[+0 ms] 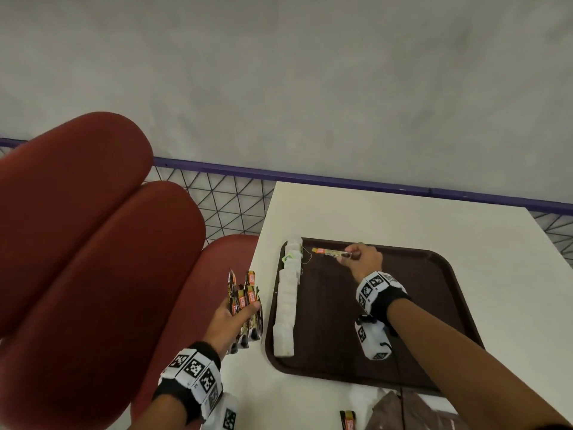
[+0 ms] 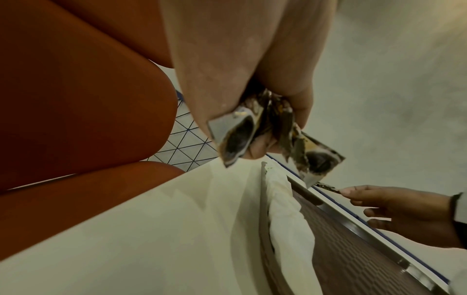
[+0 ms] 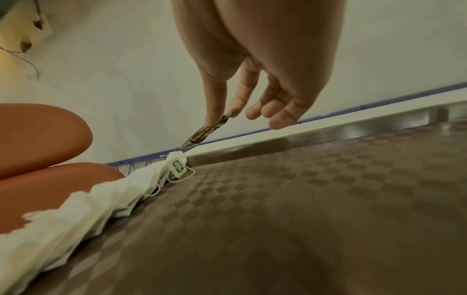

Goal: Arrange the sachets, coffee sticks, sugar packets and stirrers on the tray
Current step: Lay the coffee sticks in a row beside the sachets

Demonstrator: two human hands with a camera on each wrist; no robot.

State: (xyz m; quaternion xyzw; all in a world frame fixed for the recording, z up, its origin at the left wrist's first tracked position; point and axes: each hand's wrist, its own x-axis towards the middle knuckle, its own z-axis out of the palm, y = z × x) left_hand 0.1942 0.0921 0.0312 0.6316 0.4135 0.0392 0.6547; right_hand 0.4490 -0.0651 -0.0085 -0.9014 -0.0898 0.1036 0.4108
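A dark brown tray (image 1: 434, 305) lies on the white table (image 1: 387, 218). Along its left rim runs a row of white tea-bag sachets (image 1: 286, 302), also seen as sachets (image 3: 83, 201) in the right wrist view. My right hand (image 1: 361, 259) pinches one coffee stick (image 1: 330, 252) by its end, just above the tray's far left corner; the same coffee stick (image 3: 202, 135) hangs between thumb and forefinger. My left hand (image 1: 235, 318) grips a bundle of several coffee sticks (image 1: 245, 305) over the table's left edge; the bundle (image 2: 265, 131) fans out below the fingers.
A red padded bench (image 1: 93, 243) fills the left. Behind the table stand a blue rail with wire mesh (image 1: 229, 206) and a grey wall. Another coffee stick (image 1: 347, 422) and a brown bag (image 1: 409, 414) lie at the table's near edge.
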